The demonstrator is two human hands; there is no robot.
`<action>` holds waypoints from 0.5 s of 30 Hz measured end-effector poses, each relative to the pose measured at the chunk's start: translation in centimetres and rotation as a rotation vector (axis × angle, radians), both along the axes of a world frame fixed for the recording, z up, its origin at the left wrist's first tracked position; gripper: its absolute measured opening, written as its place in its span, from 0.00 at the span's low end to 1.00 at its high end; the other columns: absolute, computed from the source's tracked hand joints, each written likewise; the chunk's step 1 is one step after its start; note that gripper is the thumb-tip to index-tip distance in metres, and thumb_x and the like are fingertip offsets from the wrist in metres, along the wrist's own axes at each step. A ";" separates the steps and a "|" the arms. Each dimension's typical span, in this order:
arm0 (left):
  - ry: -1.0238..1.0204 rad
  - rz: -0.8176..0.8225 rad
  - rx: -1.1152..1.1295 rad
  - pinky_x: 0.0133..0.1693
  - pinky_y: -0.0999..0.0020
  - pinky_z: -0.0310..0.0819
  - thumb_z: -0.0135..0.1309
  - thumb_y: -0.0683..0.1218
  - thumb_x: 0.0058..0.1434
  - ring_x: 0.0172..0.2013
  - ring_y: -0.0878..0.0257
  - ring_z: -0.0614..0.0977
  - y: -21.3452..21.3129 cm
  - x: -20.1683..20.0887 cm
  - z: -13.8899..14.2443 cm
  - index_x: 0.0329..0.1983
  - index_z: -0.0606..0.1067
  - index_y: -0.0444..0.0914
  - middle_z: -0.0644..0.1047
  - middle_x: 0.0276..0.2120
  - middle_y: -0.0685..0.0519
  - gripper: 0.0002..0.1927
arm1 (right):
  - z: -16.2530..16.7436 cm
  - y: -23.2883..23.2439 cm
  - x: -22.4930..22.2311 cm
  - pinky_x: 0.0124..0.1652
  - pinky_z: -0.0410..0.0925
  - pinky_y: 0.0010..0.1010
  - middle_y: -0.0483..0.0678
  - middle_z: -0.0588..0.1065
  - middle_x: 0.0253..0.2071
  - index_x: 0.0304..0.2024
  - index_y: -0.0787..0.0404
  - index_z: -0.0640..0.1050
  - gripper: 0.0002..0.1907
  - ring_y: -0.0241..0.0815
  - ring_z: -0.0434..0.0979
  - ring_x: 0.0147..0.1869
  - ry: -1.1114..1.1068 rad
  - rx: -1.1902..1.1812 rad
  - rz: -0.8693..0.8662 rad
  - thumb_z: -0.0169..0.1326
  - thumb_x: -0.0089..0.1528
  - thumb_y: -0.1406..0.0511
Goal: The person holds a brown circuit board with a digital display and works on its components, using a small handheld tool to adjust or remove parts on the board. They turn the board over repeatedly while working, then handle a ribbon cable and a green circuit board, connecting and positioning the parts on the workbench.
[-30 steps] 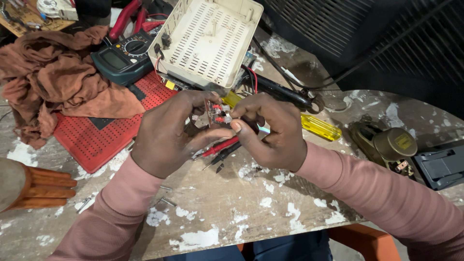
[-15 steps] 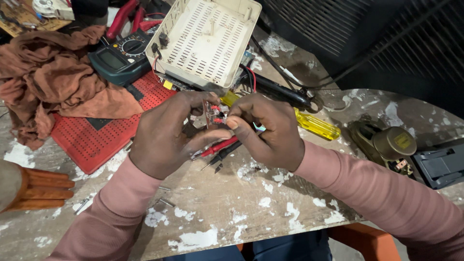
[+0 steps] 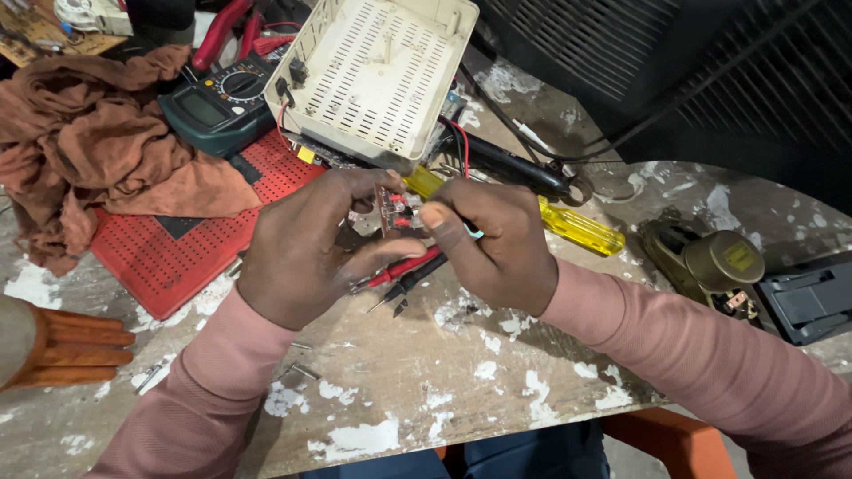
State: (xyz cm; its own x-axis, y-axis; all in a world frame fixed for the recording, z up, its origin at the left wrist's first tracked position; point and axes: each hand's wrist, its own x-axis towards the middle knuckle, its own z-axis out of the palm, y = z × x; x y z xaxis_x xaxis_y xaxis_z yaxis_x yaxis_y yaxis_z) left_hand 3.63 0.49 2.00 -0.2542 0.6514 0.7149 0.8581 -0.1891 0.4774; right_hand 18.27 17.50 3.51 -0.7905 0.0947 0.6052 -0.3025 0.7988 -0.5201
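Near edge: worn tabletop (image 3: 426, 390) w/ chipped white paint, a few small screws (image 3: 306, 370) loose on it. Wooden piece (image 3: 62, 346) at near left. Both forearms in pink sleeves come up from near side.

Mid: left hand (image 3: 297, 253) and right hand (image 3: 497, 244) meet at centre, both closed on a small circuit board (image 3: 390, 208) w/ red parts, held upright just above table. Left thumb + fingers pinch board's left side; right thumb + fingers clamp its right side. Red and black probes (image 3: 404, 275) lie under the hands; can't tell if either hand touches them.

Right of hands: yellow screwdriver (image 3: 577, 229) flat on table, then olive-brown round part (image 3: 719, 262), black tray (image 3: 812, 297) at far right edge.

Left: red perforated mat (image 3: 177, 257), brown cloth (image 3: 89, 151) bunched over it.

Far: cream vented plastic casing (image 3: 382, 71) open side up, just beyond board; multimeter (image 3: 217, 106) to its left; black tool handle (image 3: 510, 164) by casing's right.
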 end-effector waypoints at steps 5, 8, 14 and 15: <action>0.017 0.017 -0.003 0.39 0.68 0.83 0.70 0.54 0.55 0.41 0.58 0.87 0.1 0.0 0.0 0.53 0.74 0.32 0.81 0.45 0.45 0.30 | -0.2 0.0 0.2 0.30 0.64 0.24 0.47 0.75 0.31 0.39 0.66 0.74 0.07 0.34 0.71 0.30 0.059 -0.115 0.008 0.50 0.71 0.69; 0.035 0.031 0.001 0.40 0.67 0.83 0.70 0.55 0.55 0.42 0.58 0.87 0.1 -0.1 0.0 0.53 0.74 0.32 0.81 0.46 0.44 0.30 | -0.2 0.1 0.3 0.30 0.62 0.24 0.46 0.75 0.32 0.40 0.67 0.75 0.04 0.32 0.69 0.28 0.079 -0.075 -0.008 0.54 0.67 0.70; 0.002 0.013 0.013 0.41 0.68 0.83 0.70 0.54 0.56 0.44 0.58 0.87 0.1 0.0 0.1 0.54 0.74 0.33 0.81 0.47 0.45 0.30 | -0.4 0.1 0.2 0.32 0.66 0.22 0.48 0.78 0.37 0.42 0.67 0.76 0.05 0.30 0.75 0.32 0.131 -0.024 0.048 0.59 0.64 0.74; -0.007 0.016 0.002 0.41 0.68 0.83 0.70 0.54 0.56 0.43 0.58 0.87 0.0 0.0 0.1 0.54 0.74 0.33 0.81 0.47 0.45 0.30 | -0.5 0.0 0.2 0.32 0.66 0.22 0.48 0.78 0.37 0.42 0.67 0.76 0.05 0.31 0.76 0.32 0.128 -0.031 0.050 0.60 0.64 0.74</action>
